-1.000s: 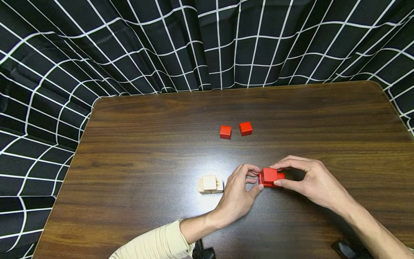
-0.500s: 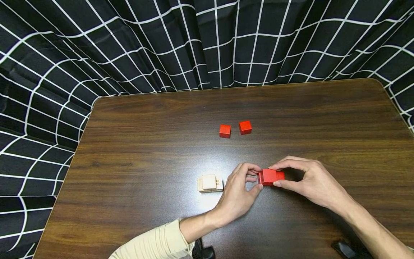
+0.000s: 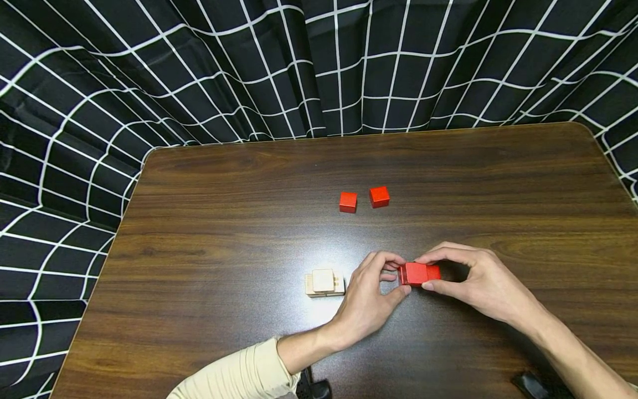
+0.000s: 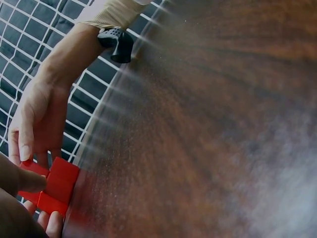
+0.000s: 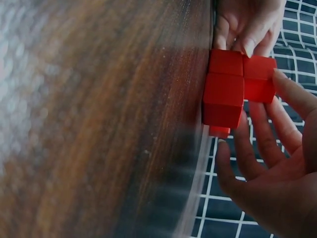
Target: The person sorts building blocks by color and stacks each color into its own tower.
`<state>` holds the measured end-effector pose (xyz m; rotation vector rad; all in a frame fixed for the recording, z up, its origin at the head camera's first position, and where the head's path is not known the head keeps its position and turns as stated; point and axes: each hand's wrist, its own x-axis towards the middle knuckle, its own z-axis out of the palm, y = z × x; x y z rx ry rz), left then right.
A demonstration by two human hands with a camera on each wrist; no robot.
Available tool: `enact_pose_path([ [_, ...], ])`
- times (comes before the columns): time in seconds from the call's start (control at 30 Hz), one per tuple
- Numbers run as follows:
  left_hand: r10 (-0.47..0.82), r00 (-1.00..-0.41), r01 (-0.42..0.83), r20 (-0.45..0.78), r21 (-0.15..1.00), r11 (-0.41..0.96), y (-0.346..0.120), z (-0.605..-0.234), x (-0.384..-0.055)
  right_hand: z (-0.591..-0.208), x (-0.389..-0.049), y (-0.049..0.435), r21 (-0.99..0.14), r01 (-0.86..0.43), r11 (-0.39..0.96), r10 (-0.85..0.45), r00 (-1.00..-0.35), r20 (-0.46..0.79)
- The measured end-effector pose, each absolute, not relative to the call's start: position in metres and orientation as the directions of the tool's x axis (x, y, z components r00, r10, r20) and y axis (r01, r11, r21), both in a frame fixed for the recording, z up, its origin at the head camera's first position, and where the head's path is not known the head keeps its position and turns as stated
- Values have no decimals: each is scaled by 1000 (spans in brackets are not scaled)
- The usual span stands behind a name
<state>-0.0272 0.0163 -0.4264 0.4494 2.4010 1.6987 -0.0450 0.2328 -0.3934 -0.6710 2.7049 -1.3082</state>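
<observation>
In the head view, a small stack of red blocks point(image 3: 416, 273) sits on the table between both hands. One block appears raised above lower ones that stick out left and right. My left hand point(image 3: 366, 299) holds the stack's left end, thumb at the front and fingers behind. My right hand point(image 3: 473, 277) grips its right part between index finger and thumb. In the right wrist view, the red blocks point(image 5: 225, 99) lie between the fingertips of both hands. The left wrist view shows the red blocks point(image 4: 60, 183) partly covered by a finger.
Two loose red cubes, one point(image 3: 348, 202) left of the other point(image 3: 379, 197), lie farther back. A stack of pale wooden blocks point(image 3: 323, 281) stands left of my left hand. Dark gridded cloth point(image 3: 279, 66) hangs behind the wooden table point(image 3: 224, 221).
The raised red block has come slightly lower and nearer, hiding more of the blocks below its front. My left thumb has shifted a little right along the front. The right hand has barely moved.
</observation>
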Motion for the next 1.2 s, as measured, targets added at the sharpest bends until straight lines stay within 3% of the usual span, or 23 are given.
enact_pose_path([
  [0.73, 337, -939, 185, 74, 933, 310, 17, -427, -27, -390, -46, 235, -756, -364, 544, -424, -897, 126],
  [1.2, 345, -936, 188, 75, 933, 306, 16, -427, -27, -372, -65, 237, -756, -341, 559, -396, -911, 118],
])
